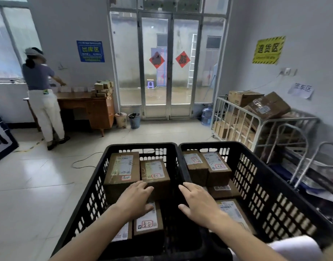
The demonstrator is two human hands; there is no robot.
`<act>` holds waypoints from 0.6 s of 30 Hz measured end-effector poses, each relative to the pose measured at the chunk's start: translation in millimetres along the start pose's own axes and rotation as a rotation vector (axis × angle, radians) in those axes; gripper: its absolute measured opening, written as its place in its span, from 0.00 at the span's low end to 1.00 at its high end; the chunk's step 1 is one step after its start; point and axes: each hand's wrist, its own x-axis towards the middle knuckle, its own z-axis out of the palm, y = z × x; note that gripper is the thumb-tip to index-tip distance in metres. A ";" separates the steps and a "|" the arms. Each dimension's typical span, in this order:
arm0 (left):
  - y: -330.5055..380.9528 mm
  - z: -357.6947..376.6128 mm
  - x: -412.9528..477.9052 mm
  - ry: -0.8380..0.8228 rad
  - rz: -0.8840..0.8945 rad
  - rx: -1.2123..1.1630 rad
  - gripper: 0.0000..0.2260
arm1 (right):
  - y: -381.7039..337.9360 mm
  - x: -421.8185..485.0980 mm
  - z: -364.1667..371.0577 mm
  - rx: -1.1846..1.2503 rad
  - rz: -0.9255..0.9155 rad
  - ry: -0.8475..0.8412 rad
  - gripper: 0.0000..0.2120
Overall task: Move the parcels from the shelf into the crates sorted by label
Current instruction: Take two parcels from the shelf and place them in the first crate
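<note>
So both hands are empty, fingers spread: left hand (135,196) over the left crate (98,185), right hand (197,202) over the right crate (265,185). Parcels (122,170) sit inside both. Looks like between drops; next means fetching another from the shelf, which isn't in view.

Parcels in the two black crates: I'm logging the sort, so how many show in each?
Left crate: 4 parcels visible
Right crate: 4 parcels visible
Total: 8 parcels, though the hands may hide others
</note>
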 end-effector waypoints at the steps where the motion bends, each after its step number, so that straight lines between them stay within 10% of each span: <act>1: 4.9 0.6 -0.6 0.004 0.026 -0.003 0.28 | 1.7 -8.2 -0.9 -0.004 0.026 0.011 0.28; 18: 139.2 -18.2 -49.2 0.131 0.591 -0.049 0.27 | -17.3 -207.6 -24.5 -0.063 0.601 0.091 0.28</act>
